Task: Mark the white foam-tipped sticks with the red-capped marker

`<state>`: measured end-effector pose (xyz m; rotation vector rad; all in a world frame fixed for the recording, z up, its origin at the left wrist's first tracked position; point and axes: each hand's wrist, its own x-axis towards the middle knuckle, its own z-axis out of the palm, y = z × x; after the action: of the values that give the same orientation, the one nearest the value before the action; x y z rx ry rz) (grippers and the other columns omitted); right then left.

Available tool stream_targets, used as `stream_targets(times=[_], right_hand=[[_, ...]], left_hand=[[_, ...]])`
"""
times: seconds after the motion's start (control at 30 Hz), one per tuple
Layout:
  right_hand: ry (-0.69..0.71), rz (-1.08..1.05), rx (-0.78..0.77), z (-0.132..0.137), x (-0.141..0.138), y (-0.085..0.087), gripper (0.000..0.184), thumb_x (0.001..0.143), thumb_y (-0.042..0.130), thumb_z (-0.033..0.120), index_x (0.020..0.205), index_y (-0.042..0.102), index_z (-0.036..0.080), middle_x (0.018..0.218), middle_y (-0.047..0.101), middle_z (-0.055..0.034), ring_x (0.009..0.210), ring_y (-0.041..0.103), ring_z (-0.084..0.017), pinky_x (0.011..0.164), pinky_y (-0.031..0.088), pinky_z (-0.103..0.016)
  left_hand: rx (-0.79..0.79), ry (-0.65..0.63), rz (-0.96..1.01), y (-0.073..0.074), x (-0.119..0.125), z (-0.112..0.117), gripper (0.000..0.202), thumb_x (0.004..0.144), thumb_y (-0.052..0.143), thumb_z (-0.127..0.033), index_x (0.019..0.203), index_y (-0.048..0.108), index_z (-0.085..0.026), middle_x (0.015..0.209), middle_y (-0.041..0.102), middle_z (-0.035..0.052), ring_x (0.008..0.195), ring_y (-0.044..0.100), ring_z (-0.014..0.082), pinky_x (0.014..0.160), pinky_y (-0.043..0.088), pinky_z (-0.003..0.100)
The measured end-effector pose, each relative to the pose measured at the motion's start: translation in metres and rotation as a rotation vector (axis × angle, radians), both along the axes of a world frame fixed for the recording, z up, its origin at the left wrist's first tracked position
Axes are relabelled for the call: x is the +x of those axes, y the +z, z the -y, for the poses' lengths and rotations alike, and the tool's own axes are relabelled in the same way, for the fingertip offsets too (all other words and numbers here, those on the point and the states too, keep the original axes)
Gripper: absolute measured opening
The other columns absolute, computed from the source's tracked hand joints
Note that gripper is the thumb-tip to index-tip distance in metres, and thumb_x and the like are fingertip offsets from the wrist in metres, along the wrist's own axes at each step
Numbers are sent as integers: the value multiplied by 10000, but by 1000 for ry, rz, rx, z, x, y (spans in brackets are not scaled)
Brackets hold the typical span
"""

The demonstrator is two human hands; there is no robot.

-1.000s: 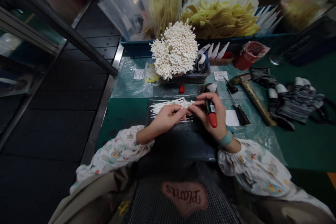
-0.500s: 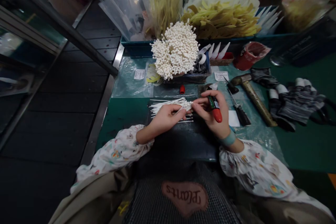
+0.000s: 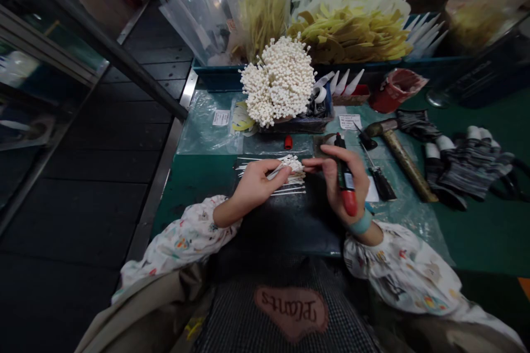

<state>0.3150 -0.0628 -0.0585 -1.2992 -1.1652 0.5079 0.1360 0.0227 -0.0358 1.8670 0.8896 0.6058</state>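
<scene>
My left hand (image 3: 259,183) is closed on a small bunch of thin white knob-tipped stems (image 3: 293,162), tips pointing right. More loose white stems (image 3: 290,191) lie beneath it on a dark mat (image 3: 285,226). In my right hand (image 3: 336,198) is a black marker pen (image 3: 343,171) with a red end, held across the palm with its dark tip pointing away from me. The right fingertips reach toward the knobbed tips; whether they touch is unclear. A red cap (image 3: 288,142) stands just beyond the stems.
Behind the mat is a thick bundle of white knob-tipped stems (image 3: 279,83). Yellow and white petal-like pieces (image 3: 348,33) fill a blue tray (image 3: 219,78). To the right lie a hammer (image 3: 408,165), a screwdriver-like tool (image 3: 381,183), striped gloves (image 3: 476,168) and a red container (image 3: 395,91).
My right hand has drawn slightly back to the right, its fingers straighter, and the marker has turned more upright. My left hand still holds the bunch in nearly the same place.
</scene>
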Motion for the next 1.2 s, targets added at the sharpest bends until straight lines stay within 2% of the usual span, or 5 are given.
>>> stream_targets(times=[0.2, 0.53, 0.8, 1.03, 1.2], right_hand=[[-11, 356, 241, 13, 9, 5, 295, 972, 650, 330, 1261, 675, 274, 954, 737, -48, 753, 711, -201, 662, 599, -356], [63, 402, 340, 5, 3, 3, 240, 837, 757, 173, 1009, 612, 256, 786, 681, 21, 647, 661, -160, 609, 566, -309], [33, 441, 244, 7, 2, 5, 173, 842, 717, 184, 903, 594, 290, 721, 645, 33, 616, 629, -169, 579, 535, -321], [-48, 108, 85, 6, 1, -1, 264, 983, 640, 340, 1243, 602, 327, 1019, 751, -19, 822, 745, -218, 749, 616, -397], [77, -40, -132, -6, -2, 3, 216, 910, 749, 357, 1059, 618, 269, 955, 778, -10, 843, 766, -197, 803, 639, -355]], left_hand=[[-12, 26, 15, 0, -3, -4, 407, 950, 574, -428, 658, 643, -154, 642, 633, 10, 637, 547, 139, 617, 384, 257], [30, -17, -3, 0, 1, -1, 334, 919, 590, -380, 669, 643, -165, 627, 601, -9, 633, 512, 126, 610, 365, 261], [19, -15, -44, 0, -1, -1, 355, 935, 581, -396, 679, 648, -160, 624, 605, -4, 634, 519, 130, 602, 369, 258], [-19, -35, -34, 2, -3, -3, 379, 957, 558, -409, 689, 670, -166, 654, 659, 15, 650, 568, 140, 624, 404, 261], [71, -92, -95, -1, -2, -3, 357, 961, 560, -358, 693, 714, -178, 735, 730, 38, 724, 640, 160, 753, 479, 279]])
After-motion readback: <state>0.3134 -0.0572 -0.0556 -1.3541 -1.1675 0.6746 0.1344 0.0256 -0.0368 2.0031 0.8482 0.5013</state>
